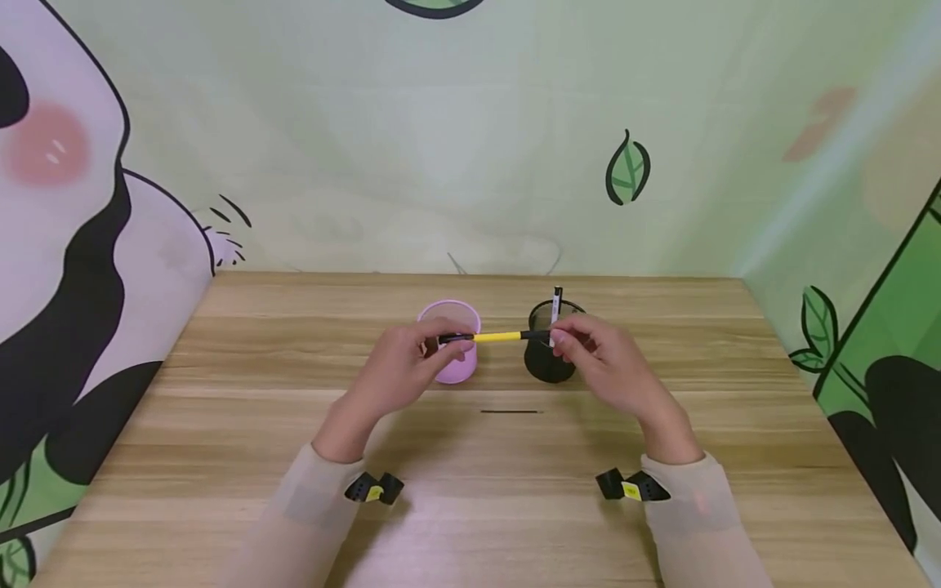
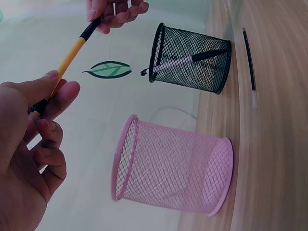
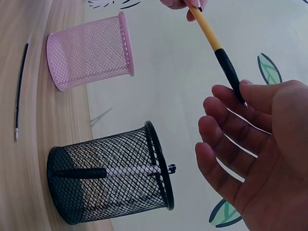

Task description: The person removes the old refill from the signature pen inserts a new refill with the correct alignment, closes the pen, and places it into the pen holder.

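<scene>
A yellow pen (image 1: 497, 336) with black ends is held level above the table between both hands. My left hand (image 1: 397, 367) pinches one black end between thumb and fingers. At the other end, my right hand (image 1: 621, 367) pinches the black grip near the metal tip, which shows in the right wrist view beside the pen's grip (image 3: 226, 67). On the table below lies a thin black pen refill (image 1: 510, 412) with a pale end. Behind the hands stand a pink mesh pen cup (image 2: 173, 168) and a black mesh pen cup (image 2: 190, 60).
A white and black pen (image 1: 556, 304) stands tilted in the black cup. The cups stand side by side on the wood-grain table (image 1: 294, 298), with a gap between them. A printed cloth backdrop (image 1: 353, 147) rises behind the table and along both sides.
</scene>
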Demonstrator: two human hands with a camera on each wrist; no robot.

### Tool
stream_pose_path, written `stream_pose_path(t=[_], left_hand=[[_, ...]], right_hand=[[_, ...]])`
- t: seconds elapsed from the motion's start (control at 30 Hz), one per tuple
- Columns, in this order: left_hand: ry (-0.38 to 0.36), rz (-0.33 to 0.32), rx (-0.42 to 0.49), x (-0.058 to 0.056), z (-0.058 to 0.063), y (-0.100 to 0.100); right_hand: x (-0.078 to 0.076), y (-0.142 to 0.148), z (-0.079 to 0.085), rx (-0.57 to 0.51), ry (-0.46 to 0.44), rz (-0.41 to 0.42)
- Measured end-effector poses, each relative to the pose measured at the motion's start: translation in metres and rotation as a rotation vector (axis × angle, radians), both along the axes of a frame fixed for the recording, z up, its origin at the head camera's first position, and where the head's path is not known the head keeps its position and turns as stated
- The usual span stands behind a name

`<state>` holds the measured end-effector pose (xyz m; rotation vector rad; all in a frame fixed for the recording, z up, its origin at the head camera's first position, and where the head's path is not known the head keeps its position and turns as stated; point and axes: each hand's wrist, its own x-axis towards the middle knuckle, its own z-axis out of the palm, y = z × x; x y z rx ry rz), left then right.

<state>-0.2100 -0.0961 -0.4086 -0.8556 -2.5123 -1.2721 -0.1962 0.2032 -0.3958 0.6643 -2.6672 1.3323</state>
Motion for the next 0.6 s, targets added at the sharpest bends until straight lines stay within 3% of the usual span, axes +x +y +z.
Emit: stream_pose_path(t=[0.6], left_hand=[[-0.018,0.043,0.02,-0.011,0.009,0.016]], right_hand=[[-0.009,0.001,0.003,-0.007,0.116,-0.031]])
